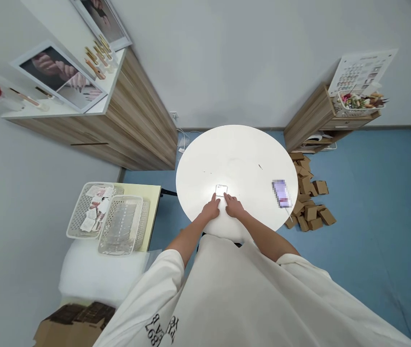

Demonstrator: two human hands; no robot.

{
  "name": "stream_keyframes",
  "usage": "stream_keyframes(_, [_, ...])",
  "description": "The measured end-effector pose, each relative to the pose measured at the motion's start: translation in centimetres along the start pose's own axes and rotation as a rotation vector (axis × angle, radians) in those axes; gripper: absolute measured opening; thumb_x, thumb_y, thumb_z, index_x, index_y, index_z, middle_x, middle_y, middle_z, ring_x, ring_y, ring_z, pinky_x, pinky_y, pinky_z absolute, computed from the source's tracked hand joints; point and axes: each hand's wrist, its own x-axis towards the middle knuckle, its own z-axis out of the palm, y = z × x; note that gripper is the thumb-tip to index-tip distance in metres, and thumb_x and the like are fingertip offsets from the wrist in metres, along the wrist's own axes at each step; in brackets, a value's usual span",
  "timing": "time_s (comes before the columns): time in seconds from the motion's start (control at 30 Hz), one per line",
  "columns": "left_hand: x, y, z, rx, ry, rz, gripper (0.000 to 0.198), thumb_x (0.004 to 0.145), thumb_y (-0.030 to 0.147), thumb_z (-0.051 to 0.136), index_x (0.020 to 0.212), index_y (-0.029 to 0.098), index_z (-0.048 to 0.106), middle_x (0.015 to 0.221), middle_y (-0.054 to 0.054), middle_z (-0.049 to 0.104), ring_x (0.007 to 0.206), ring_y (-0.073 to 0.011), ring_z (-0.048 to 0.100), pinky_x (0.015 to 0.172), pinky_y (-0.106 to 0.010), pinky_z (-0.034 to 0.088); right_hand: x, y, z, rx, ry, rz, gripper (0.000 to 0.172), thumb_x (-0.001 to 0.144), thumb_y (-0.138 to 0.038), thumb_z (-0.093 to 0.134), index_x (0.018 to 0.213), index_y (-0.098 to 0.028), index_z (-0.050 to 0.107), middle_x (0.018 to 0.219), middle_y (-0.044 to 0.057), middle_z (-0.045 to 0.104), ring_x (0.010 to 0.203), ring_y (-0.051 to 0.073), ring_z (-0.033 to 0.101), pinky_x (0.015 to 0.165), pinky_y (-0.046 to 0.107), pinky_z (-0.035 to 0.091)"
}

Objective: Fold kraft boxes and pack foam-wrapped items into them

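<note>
A small clear plastic case (221,190) lies flat on the round white table (237,159) near its front edge. My left hand (210,209) rests on the table with a fingertip touching the case's near left corner. My right hand (233,206) lies beside it, fingers stretched toward the case's near right corner. Both hands look flat on the tabletop and hold nothing.
A phone (281,193) with a cable lies at the table's right. Small cardboard boxes (308,197) are piled on the blue floor to the right. Two white baskets (111,217) sit on a yellow side table at left. Wooden cabinets stand at back left and right.
</note>
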Motion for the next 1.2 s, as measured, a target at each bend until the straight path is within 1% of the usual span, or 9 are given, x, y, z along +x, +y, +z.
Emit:
stream_keyframes(0.1, [-1.0,-0.6,0.2,-0.039,0.062,-0.012,0.047,0.080,0.026,0.062,0.126,0.025,0.054,0.168,-0.008,0.011,0.130,-0.0392,0.052,0.106,-0.051,0.041,-0.4,0.3,0.1,0.009,0.068,0.014,0.079,0.092,-0.022,0.044,0.162,-0.022,0.008,0.164,0.011,0.025,0.141,0.032,0.034,0.108,0.043,0.036])
stream_keyframes(0.2, [-2.5,-1.2,0.0,-0.079,0.148,-0.029,0.051,0.083,0.027,0.060,0.133,0.025,0.052,0.168,-0.008,0.011,0.135,-0.0400,0.047,0.109,-0.052,0.039,-0.8,-0.3,0.0,-0.037,0.175,-0.025,0.071,0.093,-0.022,0.042,0.161,-0.017,0.018,0.163,0.014,0.025,0.142,0.032,0.032,0.112,0.044,0.031])
stream_keyframes(0.43, [-6.5,-3.3,-2.0,-0.032,0.272,-0.037,0.052,0.085,0.024,0.059,0.137,0.025,0.051,0.166,-0.009,0.018,0.134,-0.0368,0.048,0.108,-0.047,0.041,-0.9,-5.2,0.0,-0.080,0.196,-0.189,0.058,0.096,-0.025,0.041,0.153,-0.017,0.037,0.159,0.014,0.033,0.139,0.031,0.037,0.110,0.043,0.034])
stream_keyframes(0.5, [-8.0,-4.3,-2.6,0.045,0.296,-0.040,0.050,0.087,0.021,0.055,0.137,0.023,0.050,0.161,-0.011,0.029,0.130,-0.0334,0.052,0.106,-0.044,0.043,-1.1,-7.0,0.6,-0.090,0.195,-0.224,0.056,0.096,-0.025,0.041,0.152,-0.017,0.040,0.158,0.014,0.035,0.138,0.031,0.039,0.108,0.042,0.036])
stream_keyframes(0.6, [-10.8,-6.2,-3.3,0.156,0.311,-0.037,0.036,0.092,0.017,0.046,0.125,0.021,0.057,0.137,-0.012,0.054,0.118,-0.0273,0.059,0.100,-0.040,0.046,-1.5,-10.0,2.3,-0.103,0.202,-0.272,0.052,0.097,-0.024,0.042,0.149,-0.017,0.044,0.155,0.014,0.038,0.134,0.030,0.043,0.106,0.041,0.038])
stream_keyframes(0.67, [-13.1,-8.0,-3.4,0.185,0.337,-0.037,0.029,0.093,0.016,0.042,0.115,0.021,0.060,0.121,-0.010,0.061,0.109,-0.0248,0.062,0.095,-0.037,0.048,-2.0,-12.2,4.1,-0.107,0.208,-0.302,0.050,0.097,-0.024,0.043,0.146,-0.018,0.047,0.153,0.014,0.041,0.132,0.030,0.045,0.105,0.041,0.040])
stream_keyframes(0.77, [-17.2,-11.8,-3.2,0.180,0.390,-0.031,0.025,0.093,0.015,0.043,0.109,0.022,0.061,0.114,-0.008,0.064,0.104,-0.0233,0.063,0.092,-0.036,0.049,-2.9,-16.1,7.5,-0.106,0.213,-0.351,0.049,0.096,-0.023,0.045,0.144,-0.018,0.051,0.151,0.014,0.044,0.130,0.030,0.047,0.104,0.040,0.041])
stream_keyframes(1.03, [-30.4,-24.2,-0.9,0.090,0.489,-0.111,0.029,0.092,0.014,0.046,0.116,0.020,0.061,0.118,-0.008,0.065,0.112,-0.0214,0.062,0.099,-0.034,0.046,-7.9,-26.4,19.7,-0.065,0.077,-0.441,0.047,0.096,-0.024,0.044,0.142,-0.017,0.052,0.147,0.014,0.048,0.130,0.031,0.049,0.104,0.040,0.042])
stream_keyframes(1.2, [-37.6,-30.4,0.7,0.092,0.550,-0.196,0.034,0.092,0.015,0.046,0.122,0.019,0.060,0.125,-0.009,0.062,0.115,-0.0224,0.060,0.102,-0.035,0.044,-11.0,-31.9,25.8,-0.039,0.008,-0.496,0.047,0.093,-0.020,0.046,0.139,-0.017,0.054,0.144,0.013,0.051,0.131,0.027,0.048,0.108,0.038,0.039])
